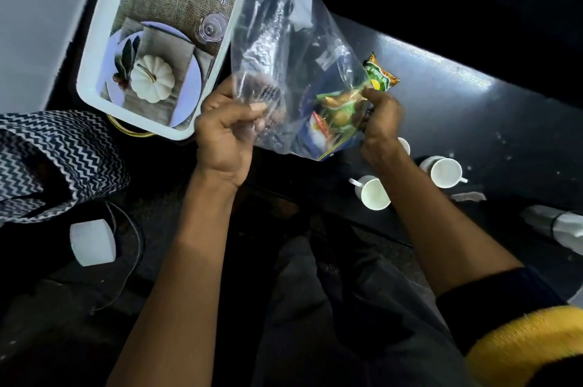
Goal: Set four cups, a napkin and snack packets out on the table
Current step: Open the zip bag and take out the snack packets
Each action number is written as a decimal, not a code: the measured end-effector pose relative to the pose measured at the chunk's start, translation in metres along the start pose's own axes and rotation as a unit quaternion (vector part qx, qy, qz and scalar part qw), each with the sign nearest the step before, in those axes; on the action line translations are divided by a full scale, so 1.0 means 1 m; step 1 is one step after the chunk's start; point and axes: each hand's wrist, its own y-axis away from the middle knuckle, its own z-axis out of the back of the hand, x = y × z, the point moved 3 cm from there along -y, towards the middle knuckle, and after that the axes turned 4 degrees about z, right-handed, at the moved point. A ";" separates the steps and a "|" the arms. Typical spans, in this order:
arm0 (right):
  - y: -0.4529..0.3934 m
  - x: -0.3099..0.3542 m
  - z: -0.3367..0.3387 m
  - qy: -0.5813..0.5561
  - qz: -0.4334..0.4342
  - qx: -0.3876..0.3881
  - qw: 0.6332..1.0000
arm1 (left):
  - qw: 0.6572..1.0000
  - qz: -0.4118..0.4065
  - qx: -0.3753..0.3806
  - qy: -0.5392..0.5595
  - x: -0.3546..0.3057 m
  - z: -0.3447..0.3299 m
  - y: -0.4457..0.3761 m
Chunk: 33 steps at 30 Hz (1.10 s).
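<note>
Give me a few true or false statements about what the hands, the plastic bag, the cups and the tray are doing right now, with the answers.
1. Both hands hold the clear plastic bag. True: left hand, right hand.
2. Snack packets show inside the bag. True.
3. One snack packet already lies on the table. True.
4. The white cups are stacked on the tray. False: they stand on the table.
5. The tray is black. False: it is white with a printed picture.
</note>
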 end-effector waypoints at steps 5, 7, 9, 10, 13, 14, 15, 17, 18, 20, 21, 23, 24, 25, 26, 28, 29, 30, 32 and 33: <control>0.022 -0.004 -0.016 -0.047 -0.039 0.175 0.983 | 0.980 0.043 0.044 0.190 -0.010 0.004 0.010; 0.037 -0.001 -0.022 -0.056 -0.069 0.210 0.974 | 0.961 0.057 0.105 0.248 -0.012 0.006 0.011; 0.053 0.002 -0.031 -0.090 -0.112 0.271 0.952 | 0.949 0.075 0.113 0.284 -0.011 0.009 0.010; 0.059 0.002 -0.034 -0.101 -0.119 0.286 0.945 | 0.947 0.088 0.086 0.296 -0.009 0.014 0.010; 0.079 0.008 -0.041 -0.146 -0.117 0.285 0.940 | 0.919 0.152 0.072 0.356 0.002 0.028 0.012; 0.087 0.010 -0.043 -0.169 -0.124 0.293 0.933 | 0.917 0.173 0.066 0.354 0.008 0.032 0.012; 0.094 0.011 -0.046 -0.186 -0.136 0.306 0.924 | 0.927 0.178 0.043 0.327 0.013 0.036 0.013; 0.104 0.007 -0.050 -0.175 -0.157 0.327 0.915 | 0.955 0.182 0.006 0.232 0.019 0.036 0.014; 0.108 0.004 -0.051 -0.150 -0.161 0.328 0.919 | 0.966 0.201 -0.011 0.160 0.023 0.036 0.014; 0.110 -0.002 -0.053 -0.069 -0.132 0.309 0.940 | 0.965 0.251 -0.071 0.022 0.043 0.051 0.010; 0.110 -0.005 -0.053 -0.036 -0.097 0.293 0.950 | 0.957 0.262 -0.107 -0.064 0.053 0.061 0.009; 0.108 -0.016 -0.048 0.018 -0.019 0.244 0.969 | 0.939 0.218 -0.163 -0.209 0.071 0.078 0.009; 0.109 -0.022 -0.045 0.053 0.029 0.219 0.974 | 0.933 0.162 -0.185 -0.261 0.076 0.083 0.009; 0.109 -0.028 -0.041 0.108 0.081 0.189 0.973 | 0.929 0.090 -0.183 -0.309 0.077 0.079 0.011; 0.110 -0.034 -0.036 0.172 0.139 0.167 0.961 | 0.922 0.029 -0.172 -0.347 0.078 0.074 0.013; 0.115 -0.040 -0.027 0.288 0.225 0.141 0.920 | 0.911 -0.012 -0.123 -0.393 0.083 0.062 0.018; 0.119 -0.039 -0.023 0.312 0.250 0.146 0.905 | 0.910 -0.013 -0.089 -0.404 0.085 0.055 0.021; 0.124 -0.038 -0.021 0.322 0.266 0.168 0.893 | 0.909 -0.004 -0.068 -0.411 0.088 0.053 0.020; 0.136 -0.032 -0.012 0.327 0.263 0.214 0.882 | 0.898 0.051 -0.058 -0.433 0.088 0.046 0.017; 0.139 -0.030 -0.005 0.328 0.239 0.227 0.885 | 0.891 0.072 -0.054 -0.444 0.087 0.042 0.016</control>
